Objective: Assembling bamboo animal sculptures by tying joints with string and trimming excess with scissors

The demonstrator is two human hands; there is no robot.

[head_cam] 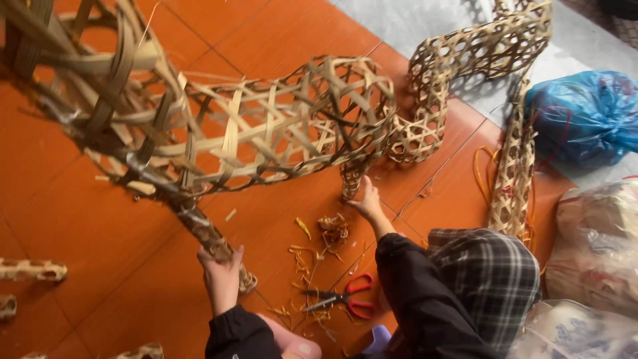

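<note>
Head view: left hand (222, 276) clamped round wrapped leg (212, 242) of bamboo frame (266, 126) at lower centre, right hand (367, 199) pinching second leg (350, 181) mid-frame, scissors (342, 299) idle on floor (100, 219) below — likely binding legs, steadying needed next.

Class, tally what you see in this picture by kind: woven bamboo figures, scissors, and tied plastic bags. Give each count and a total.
Woven bamboo figures: 2, the big one held at its legs, a curved one behind.
Scissors, red-handled: 1
Plastic bags: 3, one blue, two clear.
Total: 6
</note>
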